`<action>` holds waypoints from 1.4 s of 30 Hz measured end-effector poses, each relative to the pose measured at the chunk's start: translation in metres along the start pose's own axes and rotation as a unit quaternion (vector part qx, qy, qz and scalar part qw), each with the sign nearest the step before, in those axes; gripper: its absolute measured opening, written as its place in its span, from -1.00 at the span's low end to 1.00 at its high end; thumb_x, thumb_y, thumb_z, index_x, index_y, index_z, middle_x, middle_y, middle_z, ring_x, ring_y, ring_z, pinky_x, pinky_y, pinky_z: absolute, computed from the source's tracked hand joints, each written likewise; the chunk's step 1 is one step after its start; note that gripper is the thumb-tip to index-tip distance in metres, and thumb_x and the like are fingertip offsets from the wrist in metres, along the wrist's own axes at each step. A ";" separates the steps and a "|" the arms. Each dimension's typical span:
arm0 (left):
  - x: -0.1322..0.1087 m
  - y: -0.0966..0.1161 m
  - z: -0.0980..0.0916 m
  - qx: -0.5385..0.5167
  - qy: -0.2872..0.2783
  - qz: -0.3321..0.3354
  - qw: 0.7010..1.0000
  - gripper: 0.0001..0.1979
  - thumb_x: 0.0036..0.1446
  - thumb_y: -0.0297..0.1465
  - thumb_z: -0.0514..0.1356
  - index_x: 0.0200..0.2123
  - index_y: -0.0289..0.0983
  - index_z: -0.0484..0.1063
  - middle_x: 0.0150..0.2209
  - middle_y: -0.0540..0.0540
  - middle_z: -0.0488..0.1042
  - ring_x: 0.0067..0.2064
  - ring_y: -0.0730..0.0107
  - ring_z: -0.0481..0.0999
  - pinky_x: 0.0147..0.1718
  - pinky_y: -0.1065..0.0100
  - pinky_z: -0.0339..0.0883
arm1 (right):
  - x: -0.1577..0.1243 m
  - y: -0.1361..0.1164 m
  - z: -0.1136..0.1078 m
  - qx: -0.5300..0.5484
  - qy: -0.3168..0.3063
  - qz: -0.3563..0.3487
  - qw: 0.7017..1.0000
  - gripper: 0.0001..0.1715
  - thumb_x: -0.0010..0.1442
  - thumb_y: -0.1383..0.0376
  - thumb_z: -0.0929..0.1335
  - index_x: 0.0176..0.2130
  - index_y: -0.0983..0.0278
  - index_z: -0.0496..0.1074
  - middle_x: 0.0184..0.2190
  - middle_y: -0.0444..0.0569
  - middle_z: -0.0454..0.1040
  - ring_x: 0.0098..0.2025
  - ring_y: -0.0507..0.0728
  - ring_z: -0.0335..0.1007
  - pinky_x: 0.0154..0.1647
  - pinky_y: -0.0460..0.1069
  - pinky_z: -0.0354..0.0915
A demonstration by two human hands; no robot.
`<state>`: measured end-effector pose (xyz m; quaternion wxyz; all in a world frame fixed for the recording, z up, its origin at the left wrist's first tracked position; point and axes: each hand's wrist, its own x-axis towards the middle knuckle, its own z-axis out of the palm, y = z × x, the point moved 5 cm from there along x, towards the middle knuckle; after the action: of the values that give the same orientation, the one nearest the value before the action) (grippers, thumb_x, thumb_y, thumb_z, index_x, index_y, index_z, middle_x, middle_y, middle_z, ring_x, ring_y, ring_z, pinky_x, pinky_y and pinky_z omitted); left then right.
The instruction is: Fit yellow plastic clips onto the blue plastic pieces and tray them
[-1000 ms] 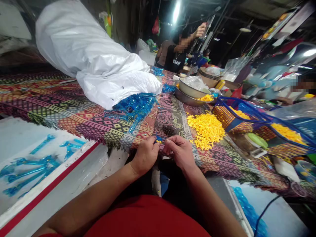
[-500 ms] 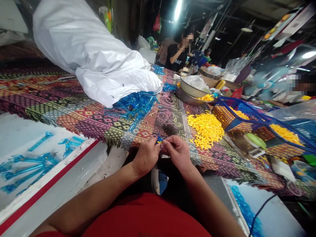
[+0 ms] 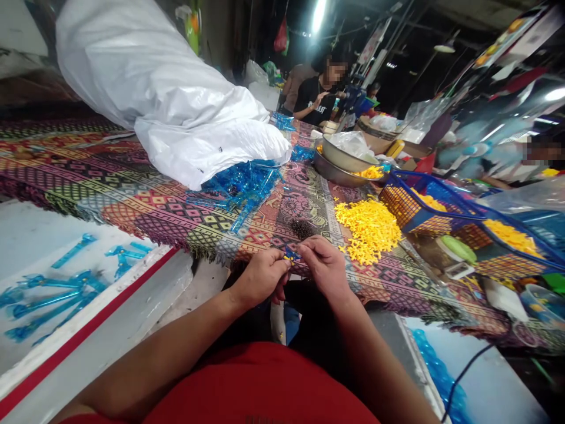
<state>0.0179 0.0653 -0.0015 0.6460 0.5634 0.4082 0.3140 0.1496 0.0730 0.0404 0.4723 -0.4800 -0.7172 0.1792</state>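
Both hands meet just above the near edge of a table (image 3: 168, 221) covered with a multicoloured, patterned woven cloth with a fringed border. The left hand (image 3: 260, 277) pinches a small blue and yellow plastic piece (image 3: 291, 257) between thumb and fingers, while the right hand (image 3: 325, 265) closes its thumb and curled forefinger on the piece's other side; the fingers hide most of its shape. Just beyond it, a little heap of tiny dark bits (image 3: 303, 228) lies on the cloth, and to the right of that spreads a loose pile of small yellow plastic pieces (image 3: 368, 229). Near the pile stand a blue plastic mesh basket (image 3: 419, 227) holding more yellow pieces and, behind, stacked round metal bowls (image 3: 335, 174). On the left, a large white plastic sack (image 3: 185, 106) lies on the table, translucent blue plastic parts (image 3: 247, 182) heaped at its mouth. Below the table edge, at the left, more long translucent blue parts (image 3: 66, 294) lie in a white box with a red stripe (image 3: 132, 300). Across the table is a person in a black T-shirt (image 3: 313, 103).
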 end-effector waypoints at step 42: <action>-0.008 -0.009 0.004 -0.043 0.054 0.024 0.997 -0.87 0.05 -0.42 -0.05 -0.38 -0.29 0.26 -0.62 0.09 0.28 -0.74 0.58 0.27 -0.82 0.56 0.07 | -0.019 -0.008 0.013 -0.043 -0.070 -0.134 0.988 -0.77 0.20 0.41 0.23 -0.18 0.26 0.42 -0.25 0.05 0.39 -0.18 0.10 0.37 -0.23 0.01 0.37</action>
<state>0.0170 0.0547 -0.0090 0.6392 0.5270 0.4149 0.3763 0.1361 0.0554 0.0304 0.4194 -0.3854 -0.8137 0.1165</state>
